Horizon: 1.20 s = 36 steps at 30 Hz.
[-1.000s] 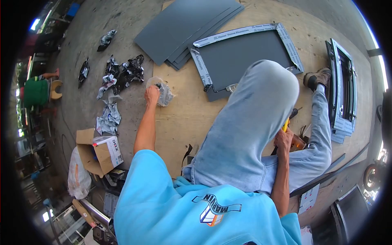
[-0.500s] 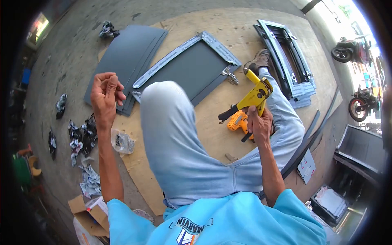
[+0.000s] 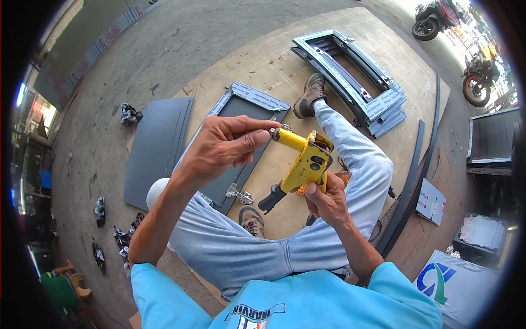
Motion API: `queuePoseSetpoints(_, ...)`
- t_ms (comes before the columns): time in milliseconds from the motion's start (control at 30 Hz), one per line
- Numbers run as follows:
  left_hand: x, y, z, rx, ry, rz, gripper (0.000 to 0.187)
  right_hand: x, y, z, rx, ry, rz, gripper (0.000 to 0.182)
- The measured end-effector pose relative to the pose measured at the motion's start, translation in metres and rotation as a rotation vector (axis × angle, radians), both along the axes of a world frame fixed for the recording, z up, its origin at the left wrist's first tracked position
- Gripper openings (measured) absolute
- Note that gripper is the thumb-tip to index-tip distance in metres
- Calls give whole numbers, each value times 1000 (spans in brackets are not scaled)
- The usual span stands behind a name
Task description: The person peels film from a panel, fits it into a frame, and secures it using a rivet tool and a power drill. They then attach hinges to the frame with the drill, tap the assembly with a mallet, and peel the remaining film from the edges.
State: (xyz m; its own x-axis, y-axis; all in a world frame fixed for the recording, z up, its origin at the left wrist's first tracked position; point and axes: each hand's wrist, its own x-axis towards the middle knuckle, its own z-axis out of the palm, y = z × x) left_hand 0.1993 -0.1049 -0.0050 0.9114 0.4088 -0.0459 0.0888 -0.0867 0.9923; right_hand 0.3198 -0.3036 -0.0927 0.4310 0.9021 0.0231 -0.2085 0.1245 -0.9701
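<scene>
My right hand (image 3: 330, 203) is wrapped round a handle of a yellow hand riveter (image 3: 302, 171), whose black-gripped other handle points down and left. My left hand (image 3: 226, 145) pinches at the riveter's nose, thumb and forefinger together at its tip; anything small between them is too hard to make out. Under the left hand lies a grey panel with a film-covered aluminium frame (image 3: 241, 88) along its edges. A metal hinge (image 3: 239, 193) sits at the panel's lower corner. Behind the riveter, an orange power drill (image 3: 301, 189) is mostly hidden.
Grey sheets (image 3: 156, 148) are stacked at the left of the plywood board (image 3: 263, 63). Several film-wrapped frames (image 3: 356, 82) lie beyond my foot. Long dark strips (image 3: 408, 205) run along the right. Crumpled wrapping (image 3: 130, 114) litters the concrete floor, and motorcycles (image 3: 476, 82) stand at far right.
My left hand has moved right, from raised at the left to the riveter's nose. The riveter is now nearer the middle, its nose turned left. My view has shifted, and my left knee has lowered outward.
</scene>
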Motion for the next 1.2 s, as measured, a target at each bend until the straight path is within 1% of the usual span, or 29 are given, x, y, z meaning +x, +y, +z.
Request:
queuePoseSetpoints(67, 2, 2, -3, -147, -20, -27, 28, 3, -2, -1, 27, 54, 26, 40)
queuePoseSetpoints(100, 3, 4, -1, -138, -17, -34, 28, 4, -2, 1, 41, 106, 61, 40)
queuePoseSetpoints(133, 4, 5, 1, -70, -44, -56, 27, 3, -1, 5, 51, 68, 52, 45)
queuePoseSetpoints(167, 6, 5, 4, -2, -71, -76, 27, 4, -2, 6, 57, 70, 50, 45)
queuePoseSetpoints(200, 6, 5, 13, 47, 4, -87, 27, 5, -4, 5, 73, 85, 69, 45)
queuePoseSetpoints(233, 7, 7, 19, 52, 8, -88, 27, 5, -5, 5, 88, 102, 88, 44)
queuePoseSetpoints(300, 6, 10, 26, 561, 54, -186, 29, 9, -6, 1, 81, 142, 115, 42)
queuePoseSetpoints(333, 8, 10, 31, 557, 59, -184, 29, 10, -8, -1, 68, 177, 144, 39)
queuePoseSetpoints(400, 11, 11, 40, 700, 115, -294, 31, 13, -10, -4, 69, 234, 175, 39)
queuePoseSetpoints(533, 17, 11, 40, 705, 110, -289, 28, 17, -11, -8, 51, 355, 225, 35)
queuePoseSetpoints(567, 18, 14, 38, 739, 104, -321, 30, 20, -13, -7, 50, 352, 224, 35)
queuePoseSetpoints(633, 21, 19, 38, 772, 94, -344, 33, 29, -16, -3, -119, 220, 388, 34)
queuePoseSetpoints(667, 23, 20, 40, 654, 188, -455, 43, 33, -15, -2, -125, 215, 394, 34)
queuePoseSetpoints(700, 24, 20, 42, 533, 279, -564, 53, 36, -14, -3, -113, 180, 510, 38)
queuePoseSetpoints(733, 25, 15, 46, 531, 274, -557, 53, 39, -14, -6, -109, 161, 569, 40)
queuePoseSetpoints(767, 27, 6, 50, 374, 295, -553, 64, 42, -14, -8, -104, 141, 627, 43)
queuePoseSetpoints(800, 28, 0, 52, 216, 314, -549, 76, 45, -15, -14, -88, 195, 737, 46)
queuePoseSetpoints(833, 27, -1, 48, 213, 311, -548, 76, 44, -16, -19, -70, 194, 775, 48)
queuePoseSetpoints(900, 27, 0, 29, -12, 227, -631, 85, 40, -15, -27, -35, 194, 852, 53)
queuePoseSetpoints(933, 28, 1, 20, -23, 225, -632, 85, 35, -14, -27, -64, 307, 773, 53)
queuePoseSetpoints(1000, 31, 6, -4, -101, 152, -454, 72, 25, -11, -25, -130, 529, 608, 53)
queuePoseSetpoints(1033, 33, 8, -18, -145, 117, -363, 66, 22, -9, -26, -148, 536, 607, 53)
queuePoseSetpoints(1067, 39, 10, -36, -162, 114, -361, 66, 22, -3, -26, -160, 598, 510, 53)
queuePoseSetpoints(1100, 52, 11, -52, -258, 70, -331, 62, 24, 6, -25, -171, 655, 411, 52)
queuePoseSetpoints(1133, 64, 15, -66, -355, 21, -296, 58, 28, 16, -29, -149, 593, 372, 52)
queuePoseSetpoints(1167, 79, 23, -69, -285, -10, -312, 62, 37, 30, -36, -133, 527, 338, 51)
queuePoseSetpoints(1200, 92, 33, -68, -183, -23, -328, 76, 46, 45, -47, -58, 523, 281, 51)
